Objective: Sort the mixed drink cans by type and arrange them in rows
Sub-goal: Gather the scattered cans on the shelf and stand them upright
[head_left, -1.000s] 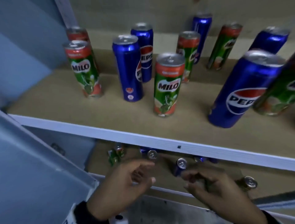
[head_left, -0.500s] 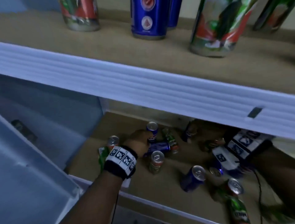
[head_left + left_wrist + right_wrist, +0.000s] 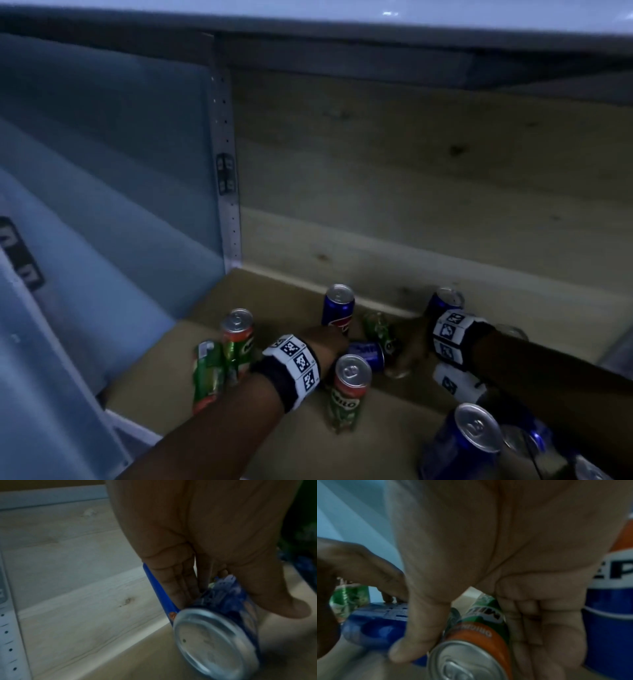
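Two cans are now in hand, where half a second ago both hands were only reaching into the lower shelf [image 3: 274,445], and a second ago they hung spread and empty in front of it. The left hand [image 3: 325,342] grips a Pepsi [image 3: 368,354] that lies on its side near the shelf's middle; the left wrist view shows the fingers [image 3: 176,582] curled over the blue wall and the thumb on the other side, the can's silver end facing the camera. The right hand [image 3: 411,344] is just right of that Pepsi, and the right wrist view shows its thumb and fingers [image 3: 544,622] wrapped round a Milo [image 3: 474,635], which lies beside the Pepsi with its pull-tab end toward the camera.

I judge that the sorting starts here: each hand has one type, so the two can go to separate rows.

The other cans are unsorted:
- Behind the Pepsi, an upright blue can [image 3: 339,305].
- In front of it, an upright Milo can [image 3: 349,387].
- Left of it, past the left wrist, two green cans [image 3: 238,335], one upright and one leaning.
- Right of it and further back, another blue can [image 3: 445,301].
- Right of it and nearer the shelf's front, a large blue can [image 3: 462,442].

The head view has also dropped: the upper shelf with its standing cans, which filled the earlier frames, is gone from sight.
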